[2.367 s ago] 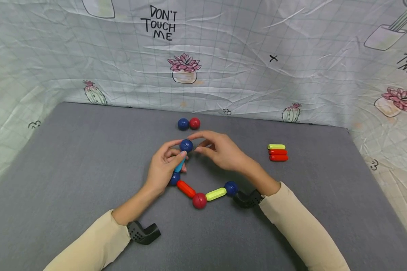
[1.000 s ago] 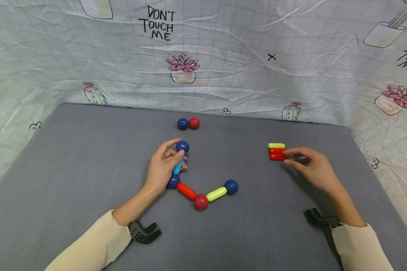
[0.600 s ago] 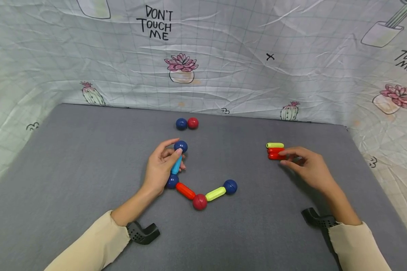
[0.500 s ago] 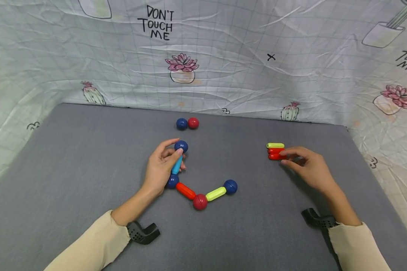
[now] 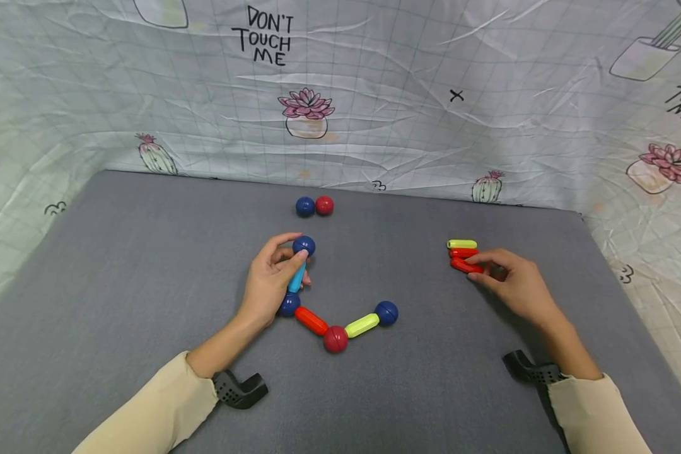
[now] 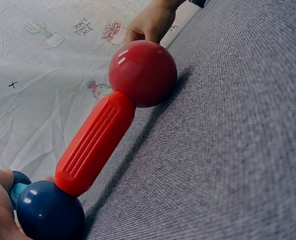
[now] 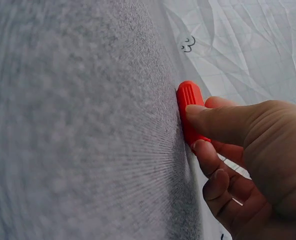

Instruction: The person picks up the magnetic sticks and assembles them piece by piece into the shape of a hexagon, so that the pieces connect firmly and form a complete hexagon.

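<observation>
My left hand (image 5: pixel 269 277) grips a blue ball (image 5: pixel 304 245) and the light blue rod (image 5: pixel 297 277) below it, thumb and index finger at the ball. That rod runs down to a second blue ball (image 5: pixel 289 304), then a red rod (image 5: pixel 311 320), a red ball (image 5: pixel 335 339), a yellow-green rod (image 5: pixel 362 325) and a blue end ball (image 5: pixel 386 313), all joined in an open chain. At the right, my right hand (image 5: pixel 513 280) pinches the nearest loose red rod (image 7: pixel 189 100) between thumb and fingers, its near end turned toward me.
Beside the pinched rod lie another red rod (image 5: pixel 459 253) and a yellow-green rod (image 5: pixel 461 244). A loose blue ball (image 5: pixel 305 207) and red ball (image 5: pixel 325 205) sit together toward the back of the grey table (image 5: pixel 147 252). A printed cloth (image 5: pixel 397 113) hangs behind.
My right hand has gone from beside the held blue ball to the loose rods at the right, and now pinches the nearest red rod, which has swung askew. My left hand keeps its hold.
</observation>
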Demonstrator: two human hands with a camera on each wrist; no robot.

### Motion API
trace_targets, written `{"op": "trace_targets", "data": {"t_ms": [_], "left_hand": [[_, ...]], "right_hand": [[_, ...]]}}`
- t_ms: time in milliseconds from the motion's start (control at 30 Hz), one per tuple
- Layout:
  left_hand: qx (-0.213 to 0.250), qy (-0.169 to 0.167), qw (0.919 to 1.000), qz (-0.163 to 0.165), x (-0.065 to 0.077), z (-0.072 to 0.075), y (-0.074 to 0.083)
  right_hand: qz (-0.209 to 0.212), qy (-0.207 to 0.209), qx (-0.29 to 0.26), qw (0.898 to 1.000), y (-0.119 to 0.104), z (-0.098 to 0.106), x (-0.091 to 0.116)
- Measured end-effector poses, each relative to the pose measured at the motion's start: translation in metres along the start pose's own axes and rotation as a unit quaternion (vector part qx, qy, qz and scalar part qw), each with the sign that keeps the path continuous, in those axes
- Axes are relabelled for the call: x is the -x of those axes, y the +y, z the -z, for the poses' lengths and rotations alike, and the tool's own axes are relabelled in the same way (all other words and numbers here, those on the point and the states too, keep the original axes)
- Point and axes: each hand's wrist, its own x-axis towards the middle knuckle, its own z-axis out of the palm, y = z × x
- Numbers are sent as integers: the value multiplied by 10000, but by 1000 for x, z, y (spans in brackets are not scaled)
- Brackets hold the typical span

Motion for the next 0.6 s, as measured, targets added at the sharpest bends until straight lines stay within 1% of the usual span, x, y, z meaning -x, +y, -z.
{"op": "trace_targets", "data": {"t_ms": [133, 400, 600], "left_hand": [[21, -10, 10000, 17, -1, 0, 0], [23, -41, 10000, 50, -1, -1, 0], [63, -11, 10000, 31, -1, -1, -1]], "right_hand": [[-109, -95, 62, 9999, 0, 0, 2], [-160, -31, 118, 9998, 2, -1, 2], [-205, -108, 58, 9997, -2, 0, 1]]}}
